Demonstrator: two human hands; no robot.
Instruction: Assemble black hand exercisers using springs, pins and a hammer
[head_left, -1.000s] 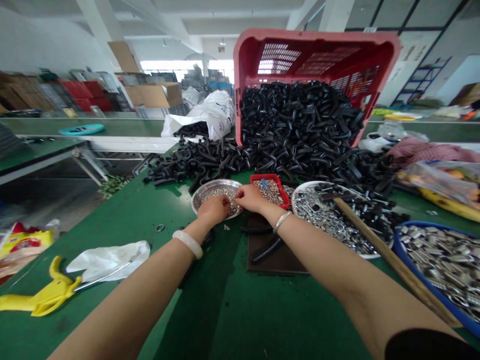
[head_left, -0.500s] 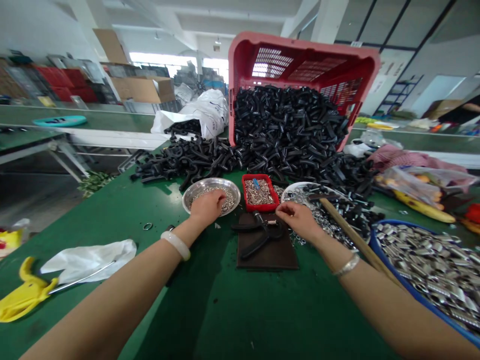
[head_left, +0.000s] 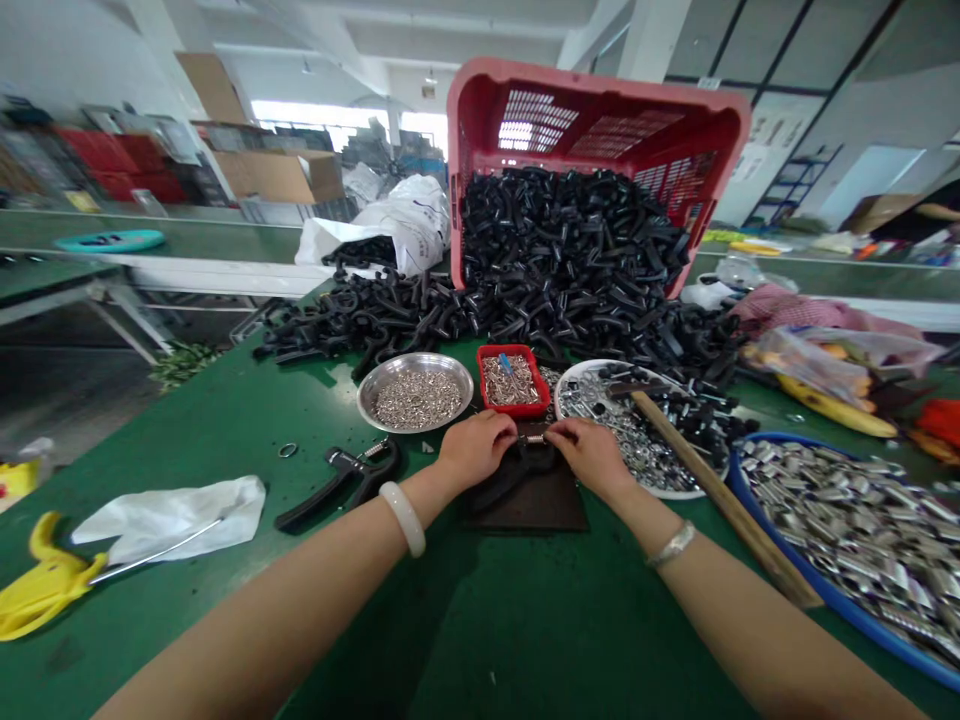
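A black hand grip exerciser [head_left: 504, 484] with a small metal spring [head_left: 534, 439] lies on a dark square pad [head_left: 555, 515]. My left hand [head_left: 474, 450] is at the spring's left end, thumb and fingers pinched; whatever they hold is hidden. At the spring's right end my right hand [head_left: 594, 458] pinches too, and what is between its fingertips is too small to make out. A second black hand grip [head_left: 346, 476] with a spring rests on the table beside my left forearm. Just behind my hands stands a red tray [head_left: 517, 408] of small metal pins.
A metal dish [head_left: 367, 408] holds tiny metal parts. To the right are a white basin [head_left: 679, 493], a wooden-handled hammer [head_left: 720, 500] and a blue-rimmed basin [head_left: 832, 600] of metal pieces. Black handles spill from a red crate [head_left: 600, 85]. A yellow-handled tool [head_left: 56, 575] lies left.
My left hand has moved right from the metal dish to the hand grip's spring. My right hand stays near the spring's right side. The second hand grip, earlier mostly behind my forearm, now shows.
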